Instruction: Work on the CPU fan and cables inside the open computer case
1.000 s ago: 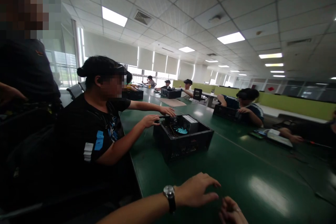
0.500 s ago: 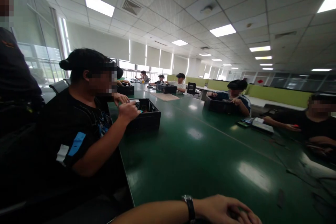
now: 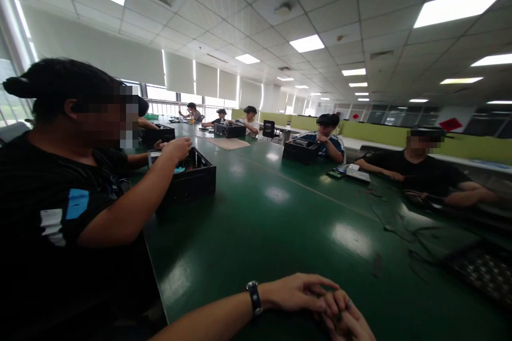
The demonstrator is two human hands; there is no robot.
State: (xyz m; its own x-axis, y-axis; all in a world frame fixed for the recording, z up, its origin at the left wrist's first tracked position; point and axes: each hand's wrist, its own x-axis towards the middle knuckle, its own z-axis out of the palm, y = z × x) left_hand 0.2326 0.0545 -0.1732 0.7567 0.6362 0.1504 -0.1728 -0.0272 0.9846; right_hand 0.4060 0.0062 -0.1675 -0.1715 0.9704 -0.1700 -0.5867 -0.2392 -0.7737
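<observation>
Near the bottom edge, my left hand [image 3: 294,292] reaches in with a black-strapped watch [image 3: 254,298] on its wrist. Its fingers bend over and touch the fingertips of my right hand [image 3: 347,315]. The right fingers are pinched together. Small dark spots show between the fingers, too small to name. Below both hands is a dark shape [image 3: 286,326], mostly cut off by the frame.
Left of me, a person in a black shirt [image 3: 60,170] works over an open black computer case [image 3: 192,181]. More people and cases line the green table [image 3: 256,234]. Cables [image 3: 396,229] and a dark perforated panel [image 3: 484,272] lie at the right.
My view has swung right, so the scene shifts left. My right hand has come into view against my left. The person beside me has raised a hand off the case.
</observation>
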